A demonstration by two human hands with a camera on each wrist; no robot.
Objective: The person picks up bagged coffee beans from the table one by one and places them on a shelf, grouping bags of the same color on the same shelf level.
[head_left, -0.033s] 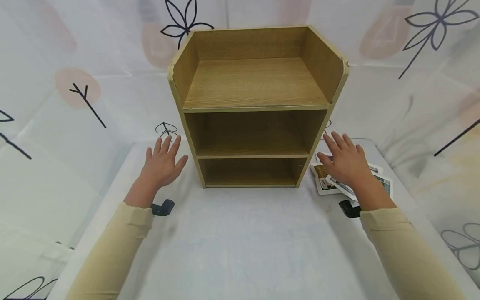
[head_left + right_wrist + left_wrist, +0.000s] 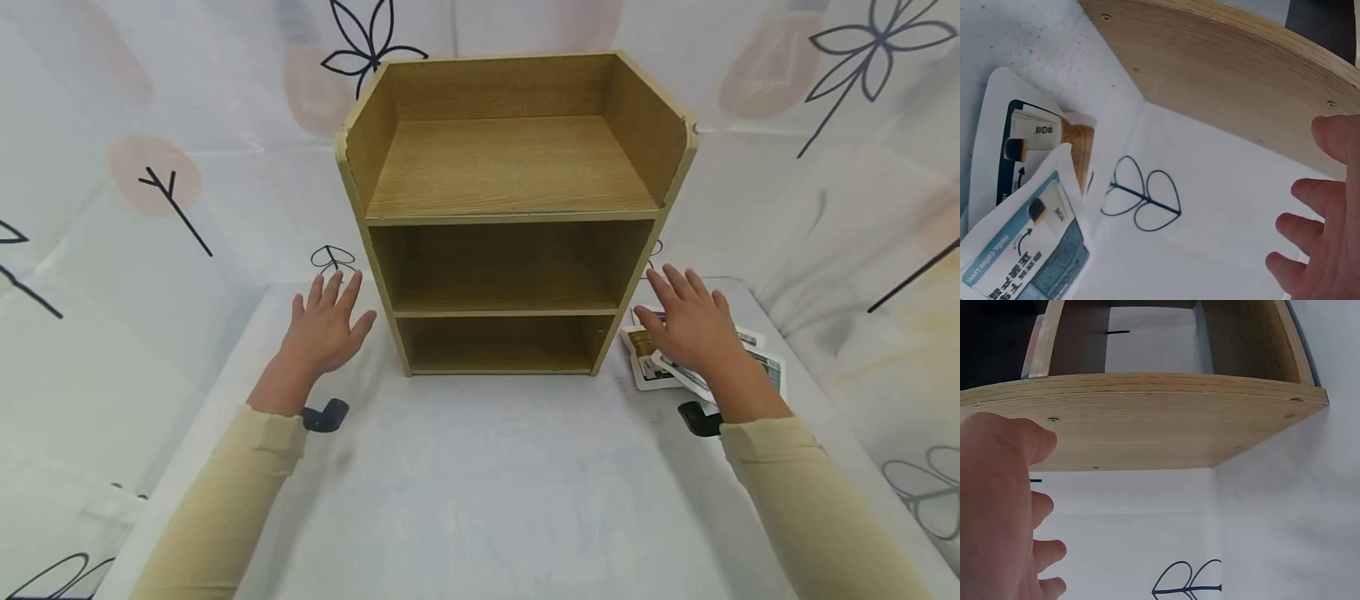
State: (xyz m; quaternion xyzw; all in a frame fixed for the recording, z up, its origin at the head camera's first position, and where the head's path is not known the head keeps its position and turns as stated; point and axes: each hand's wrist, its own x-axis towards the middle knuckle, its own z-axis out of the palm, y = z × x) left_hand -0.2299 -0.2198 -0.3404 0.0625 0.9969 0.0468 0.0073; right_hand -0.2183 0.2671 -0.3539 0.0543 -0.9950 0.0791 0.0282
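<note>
Shelf upright on the worktop, toward 12 o'clock of the head view. Coffee packets piled off its side at 4 o'clock from its middle, overlapping, top one lying askew.

My left grip: wide, fingers spread, holding nothing, at 8 o'clock of the shelf, alongside the side panel; can't tell if the thumb touches it. My right grip: also wide, nothing in it, at 4 o'clock. From the head it covers part of the pile; the right wrist view has the packets well apart from the fingers, off toward 8 o'clock of that view.

Risks as I judge them. Main one: the right forearm sits over the pile, so dropping it straight down could shove the packets, or the black bracket at that wrist could snag a corner. Pouches look soft and slippery, so pinching one might drag its neighbour along or fold it. The hand hides part of the stack, so I could misjudge the count and lift two. Swinging either hand inward too fast could knock the side panel and skew the shelf. Pushing packets toward 3 o'clock might send them off the worktop's edge.
</note>
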